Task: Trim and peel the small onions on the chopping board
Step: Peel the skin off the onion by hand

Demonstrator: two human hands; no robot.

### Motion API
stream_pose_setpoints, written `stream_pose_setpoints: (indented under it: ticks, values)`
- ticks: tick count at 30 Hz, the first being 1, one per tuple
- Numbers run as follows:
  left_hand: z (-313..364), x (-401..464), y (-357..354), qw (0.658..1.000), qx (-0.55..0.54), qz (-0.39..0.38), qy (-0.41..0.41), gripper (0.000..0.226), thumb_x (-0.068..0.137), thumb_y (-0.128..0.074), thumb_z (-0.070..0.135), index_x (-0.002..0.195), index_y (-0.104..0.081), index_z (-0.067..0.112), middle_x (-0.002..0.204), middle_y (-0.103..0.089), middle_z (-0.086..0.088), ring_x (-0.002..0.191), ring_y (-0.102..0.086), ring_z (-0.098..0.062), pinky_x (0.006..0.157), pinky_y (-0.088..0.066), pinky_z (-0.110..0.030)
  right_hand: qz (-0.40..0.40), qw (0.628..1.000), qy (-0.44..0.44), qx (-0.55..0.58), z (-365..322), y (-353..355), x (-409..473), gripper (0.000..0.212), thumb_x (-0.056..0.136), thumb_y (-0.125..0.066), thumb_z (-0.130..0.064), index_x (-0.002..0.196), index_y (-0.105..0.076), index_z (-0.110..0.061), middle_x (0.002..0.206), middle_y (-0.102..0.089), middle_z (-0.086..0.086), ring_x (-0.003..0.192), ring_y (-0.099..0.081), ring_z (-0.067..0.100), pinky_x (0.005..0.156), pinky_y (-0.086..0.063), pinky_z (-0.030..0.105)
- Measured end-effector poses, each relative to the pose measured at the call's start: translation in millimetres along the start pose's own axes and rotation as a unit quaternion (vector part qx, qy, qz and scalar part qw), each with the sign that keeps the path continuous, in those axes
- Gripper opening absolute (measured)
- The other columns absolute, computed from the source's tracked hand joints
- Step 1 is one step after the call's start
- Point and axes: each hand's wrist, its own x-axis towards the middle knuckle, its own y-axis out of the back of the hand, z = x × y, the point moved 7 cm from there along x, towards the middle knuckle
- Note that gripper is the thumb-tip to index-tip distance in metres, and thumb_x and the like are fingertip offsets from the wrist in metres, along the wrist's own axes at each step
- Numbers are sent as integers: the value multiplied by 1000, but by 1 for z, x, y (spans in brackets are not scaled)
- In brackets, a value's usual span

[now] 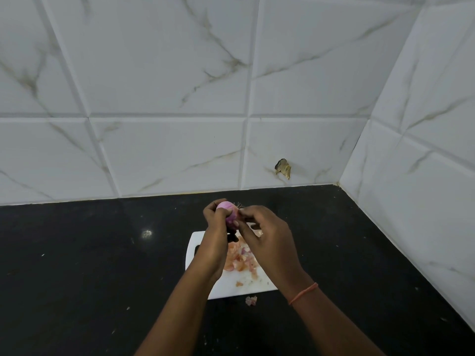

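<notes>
Under hands – peel pile (240, 259) on board (246, 286); scrap (251, 300) beside.

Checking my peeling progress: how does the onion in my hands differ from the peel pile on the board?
The onion is whole, smooth, pink-purple and held up by both hands; the peel pile is loose, papery orange-pink scraps lying on the white board. Both are onion matter.

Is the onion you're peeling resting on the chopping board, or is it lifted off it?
Apart. In the head view the left hand grips the onion in the air beyond the chopping board's far edge, while the right hand pinches at its skin.
</notes>
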Motion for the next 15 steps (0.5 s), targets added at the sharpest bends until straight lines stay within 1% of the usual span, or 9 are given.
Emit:
stream_pose_setpoints:
  ticks: [1, 3, 5, 6, 8, 10, 12, 15]
  values:
    - [1, 0, 1, 1000, 2, 4, -2, 48, 79, -48, 47, 123, -44, 30, 127, -58, -19, 118, -60, -37, 94, -54, -48, 2, 1000, 3, -3, 0, 0, 0, 23, 89, -66, -26, 109, -68, -13, 105, -69, -4, 95, -65, 4, 81, -56, 23]
    - [1, 0, 1, 1000, 6, 12, -6, 43, 84, -49, 46, 124, -44, 30, 127, -57, -19, 114, -61, -35, 85, -53, -43, 5, 1000, 7, -12, 0, 0, 0, 20, 90, -67, -22, 108, -70, -12, 104, -70, -3, 95, -66, 5, 81, -57, 24]
    - [2, 1, 2, 1000, 14, 17, -13, 33, 97, -48, 36, 128, -42, 28, 127, -56, -19, 103, -61, -28, 76, -51, -35, 8, 1000, 7, -18, 0, 2, 1, 19, 91, -66, -21, 107, -71, -12, 103, -71, -2, 93, -66, 6, 80, -57, 25]
    - [2, 2, 2, 1000, 19, 18, -15, 30, 102, -46, 31, 131, -40, 26, 127, -56, -20, 99, -60, -24, 75, -49, -34, 8, 1000, 10, -18, -1, 2, 2, 19, 91, -65, -23, 106, -71, -12, 101, -71, -2, 92, -67, 6, 79, -58, 26]
    - [0, 3, 3, 999, 27, 20, -15, 29, 103, -43, 27, 132, -39, 26, 126, -56, -20, 97, -59, -21, 74, -48, -34, 3, 1000, 12, -10, -2, 4, 5, 21, 91, -62, -26, 103, -72, -12, 97, -72, -2, 89, -67, 7, 76, -58, 27]
    - [1, 2, 2, 999, 27, 20, -16, 30, 101, -46, 31, 130, -40, 28, 126, -57, -20, 98, -60, -22, 75, -48, -35, -6, 1000, 10, -10, -1, 3, 6, 17, 91, -65, -22, 102, -72, -12, 95, -72, -2, 87, -67, 7, 75, -58, 28]
    - [2, 1, 2, 999, 29, 22, -16, 35, 94, -48, 36, 128, -41, 30, 126, -56, -19, 100, -60, -24, 74, -49, -34, -5, 1000, 11, -20, -2, 3, 7, 14, 89, -69, -16, 102, -73, -12, 94, -72, -1, 85, -67, 7, 75, -58, 27]
    - [4, -1, 1, 999, 27, 18, -17, 29, 97, -48, 32, 125, -42, 30, 125, -57, -20, 100, -59, -24, 75, -48, -36, -2, 1000, 13, -17, -3, 4, 7, 13, 87, -71, -14, 99, -73, -12, 91, -73, -1, 84, -67, 6, 76, -58, 24]
